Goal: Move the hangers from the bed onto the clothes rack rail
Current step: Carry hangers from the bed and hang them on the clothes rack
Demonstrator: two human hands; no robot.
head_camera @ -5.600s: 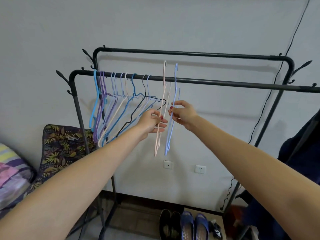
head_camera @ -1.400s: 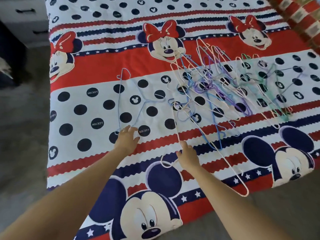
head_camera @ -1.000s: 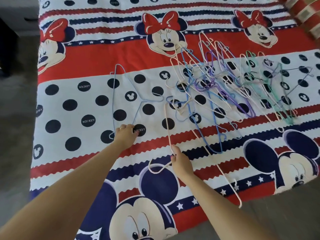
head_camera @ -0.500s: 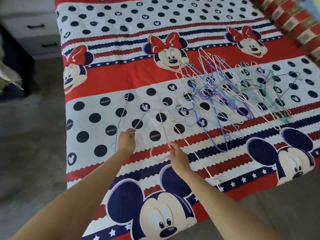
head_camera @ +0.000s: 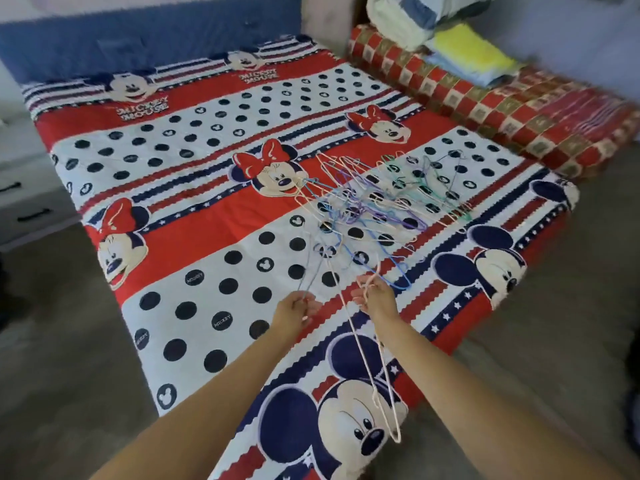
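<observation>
My left hand (head_camera: 297, 308) grips a thin pale blue hanger (head_camera: 310, 268), lifted off the bed with its far end pointing away from me. In my right hand (head_camera: 374, 296) is a pale pink hanger (head_camera: 367, 368) that hangs down over the near edge of the bed. Behind both hands a tangled pile of several coloured wire hangers (head_camera: 384, 199) lies on the red, white and blue cartoon-mouse bedspread (head_camera: 207, 237). The clothes rack is out of view.
A rolled red checked quilt (head_camera: 502, 109) runs along the bed's right side, with folded bedding (head_camera: 460, 46) stacked on it. A grey drawer unit (head_camera: 24, 202) stands at the left. Grey floor (head_camera: 62, 358) surrounds the bed's near corner.
Both hands have closed on a hanger each and raised them off the bedspread. The view has pulled back and tilted up, showing more of the bed.
</observation>
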